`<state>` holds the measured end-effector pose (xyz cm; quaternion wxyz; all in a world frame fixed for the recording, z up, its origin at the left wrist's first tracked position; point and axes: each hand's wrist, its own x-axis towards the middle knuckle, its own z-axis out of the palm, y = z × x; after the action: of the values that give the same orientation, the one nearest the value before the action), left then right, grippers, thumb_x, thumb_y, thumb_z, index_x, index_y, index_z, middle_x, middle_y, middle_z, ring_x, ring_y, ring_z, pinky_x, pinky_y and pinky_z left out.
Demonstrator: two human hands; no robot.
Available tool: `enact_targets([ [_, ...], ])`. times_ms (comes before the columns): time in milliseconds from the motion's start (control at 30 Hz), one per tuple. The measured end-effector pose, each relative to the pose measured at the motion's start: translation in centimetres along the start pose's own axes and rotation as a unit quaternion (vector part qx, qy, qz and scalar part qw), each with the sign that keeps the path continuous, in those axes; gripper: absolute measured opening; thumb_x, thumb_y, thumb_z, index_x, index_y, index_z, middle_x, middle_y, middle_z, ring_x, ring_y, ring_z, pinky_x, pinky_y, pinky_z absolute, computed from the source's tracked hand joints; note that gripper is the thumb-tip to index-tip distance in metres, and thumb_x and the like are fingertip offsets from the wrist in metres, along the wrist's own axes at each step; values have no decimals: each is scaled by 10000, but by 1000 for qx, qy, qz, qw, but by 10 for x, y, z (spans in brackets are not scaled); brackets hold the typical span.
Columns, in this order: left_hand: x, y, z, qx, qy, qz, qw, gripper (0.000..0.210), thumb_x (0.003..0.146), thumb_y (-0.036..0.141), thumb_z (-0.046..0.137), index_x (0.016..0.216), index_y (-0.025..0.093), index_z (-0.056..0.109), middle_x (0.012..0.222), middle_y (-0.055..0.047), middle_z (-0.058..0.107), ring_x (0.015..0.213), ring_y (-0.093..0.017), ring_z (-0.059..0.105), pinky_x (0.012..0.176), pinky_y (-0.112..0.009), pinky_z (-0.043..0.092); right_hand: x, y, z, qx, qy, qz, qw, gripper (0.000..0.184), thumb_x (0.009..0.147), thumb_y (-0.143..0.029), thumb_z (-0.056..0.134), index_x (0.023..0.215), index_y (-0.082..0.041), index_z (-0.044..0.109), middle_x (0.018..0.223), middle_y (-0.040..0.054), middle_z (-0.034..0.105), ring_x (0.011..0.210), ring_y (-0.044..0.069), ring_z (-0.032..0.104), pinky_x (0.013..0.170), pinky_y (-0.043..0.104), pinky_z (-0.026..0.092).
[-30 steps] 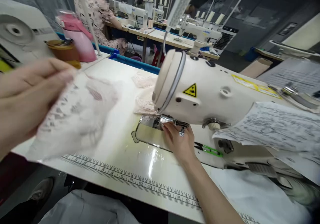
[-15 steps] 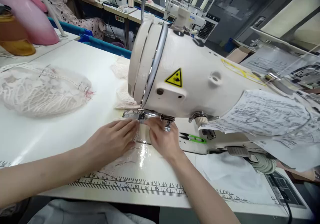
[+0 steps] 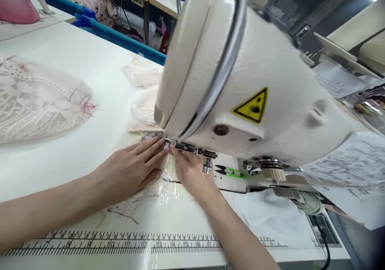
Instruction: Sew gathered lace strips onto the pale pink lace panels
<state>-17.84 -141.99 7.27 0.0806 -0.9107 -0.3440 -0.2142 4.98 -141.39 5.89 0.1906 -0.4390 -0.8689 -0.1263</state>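
My left hand (image 3: 132, 167) lies flat with its fingers stretched over pale lace fabric (image 3: 144, 199), fingertips beside the metal presser foot area of a white sewing machine (image 3: 270, 61). A narrow strip of the lace runs between my two hands, under the machine's head. On the strip's right side, my right hand (image 3: 194, 173) reaches in with fingers extended, one fingertip touching near the strip's edge. The knob and metal parts of the machine hide some of its fingers. Dark thread lines cross the lace near my left wrist.
Green-handled thread snips (image 3: 231, 171) lie right of my right hand. A lace piece with red threads (image 3: 45, 101) rests at the left, and more lace pieces (image 3: 144, 105) lie behind the machine head. A printed ruler (image 3: 168, 244) runs along the front edge; white cloth (image 3: 276, 218) lies at right.
The view has moved closer, so the machine looms larger. My fingertips are slightly further apart, with the lace strip now showing between them.
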Motion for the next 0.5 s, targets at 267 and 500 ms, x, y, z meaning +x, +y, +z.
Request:
enact_targets([
  [267, 1, -1, 1, -30, -4, -20, 999, 427, 1088, 334, 420, 1350, 104, 666, 1357, -179, 707, 1352, -348, 617, 1125, -518, 541, 6, 3, -2, 5, 2, -18, 1000, 351, 954, -65, 594, 1241, -222, 721, 962, 63, 784, 845, 226, 728, 787, 343, 555],
  [500, 1, -4, 1, 15, -19, 5, 1000, 474, 1102, 354, 371, 1373, 82, 648, 1385, -178, 692, 1322, -352, 639, 1094, -519, 571, 7, -4, -6, -8, 27, 7, 1000, 310, 951, -64, 588, 1179, -214, 736, 979, 70, 789, 839, 230, 714, 753, 342, 534],
])
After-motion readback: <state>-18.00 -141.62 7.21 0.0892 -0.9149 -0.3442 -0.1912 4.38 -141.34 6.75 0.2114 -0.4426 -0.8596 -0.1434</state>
